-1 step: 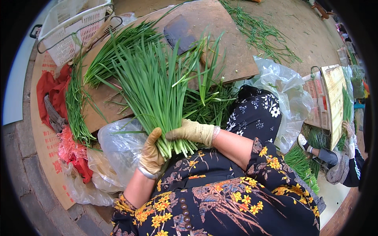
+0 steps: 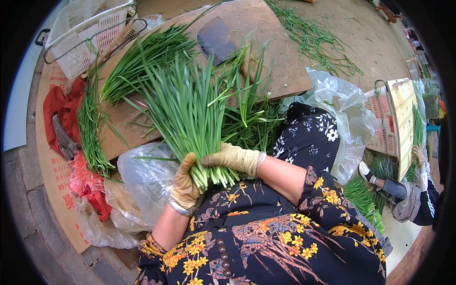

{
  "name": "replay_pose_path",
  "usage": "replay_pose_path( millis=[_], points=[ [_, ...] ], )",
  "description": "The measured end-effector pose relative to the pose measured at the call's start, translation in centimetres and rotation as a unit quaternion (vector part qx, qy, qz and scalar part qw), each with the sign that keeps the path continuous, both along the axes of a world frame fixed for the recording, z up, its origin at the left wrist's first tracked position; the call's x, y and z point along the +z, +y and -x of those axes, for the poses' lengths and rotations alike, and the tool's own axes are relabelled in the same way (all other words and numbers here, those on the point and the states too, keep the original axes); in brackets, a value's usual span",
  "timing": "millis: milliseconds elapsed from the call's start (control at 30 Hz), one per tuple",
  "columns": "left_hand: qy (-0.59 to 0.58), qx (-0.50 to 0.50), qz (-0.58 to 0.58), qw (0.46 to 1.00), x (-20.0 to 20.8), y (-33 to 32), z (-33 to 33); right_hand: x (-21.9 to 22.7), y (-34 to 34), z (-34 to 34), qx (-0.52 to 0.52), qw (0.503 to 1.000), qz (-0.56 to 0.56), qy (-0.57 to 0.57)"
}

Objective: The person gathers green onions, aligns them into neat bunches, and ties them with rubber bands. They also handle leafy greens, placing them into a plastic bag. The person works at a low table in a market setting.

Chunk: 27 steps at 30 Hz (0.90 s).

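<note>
Head view is showing hardly any change: the yellowish-gloved left hand point(image 2: 184, 184) and yellowish-gloved right hand point(image 2: 232, 158) are still gripping the green bunch of long, thin leaves point(image 2: 192, 114), its tips reaching over the far brown wooden board point(image 2: 280, 61); work seems to be staying at holding.

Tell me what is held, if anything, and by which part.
A bunch of long green leaves, held near its pale stem ends by the gloved left hand and gloved right hand.
</note>
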<state>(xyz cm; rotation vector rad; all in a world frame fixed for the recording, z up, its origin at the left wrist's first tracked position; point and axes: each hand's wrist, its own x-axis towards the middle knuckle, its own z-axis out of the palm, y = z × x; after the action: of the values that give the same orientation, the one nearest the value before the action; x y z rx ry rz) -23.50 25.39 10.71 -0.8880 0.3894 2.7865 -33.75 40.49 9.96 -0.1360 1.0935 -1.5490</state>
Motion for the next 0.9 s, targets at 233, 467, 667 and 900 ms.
replay_pose_path(
  millis=[233, 467, 667, 900],
  points=[
    [-0.008, 0.005, -0.064, 0.998, -3.0, -0.1, -0.7, -2.5, -0.2, -0.2, -0.047, 0.996, -0.014, 0.077],
    [0.018, 0.011, -0.108, 0.994, -2.9, 0.1, -0.5, -0.7, 1.4, -0.6, -0.022, 0.983, -0.109, 0.148],
    [0.034, 0.001, -0.049, 0.998, -2.6, 0.3, -0.3, 0.4, 0.2, 0.1, 0.008, 0.966, -0.110, 0.235],
    [0.113, 0.015, -0.131, 0.985, -2.2, 0.3, -0.1, 0.4, -1.0, 1.8, 0.078, 0.928, -0.185, 0.314]
  ],
)
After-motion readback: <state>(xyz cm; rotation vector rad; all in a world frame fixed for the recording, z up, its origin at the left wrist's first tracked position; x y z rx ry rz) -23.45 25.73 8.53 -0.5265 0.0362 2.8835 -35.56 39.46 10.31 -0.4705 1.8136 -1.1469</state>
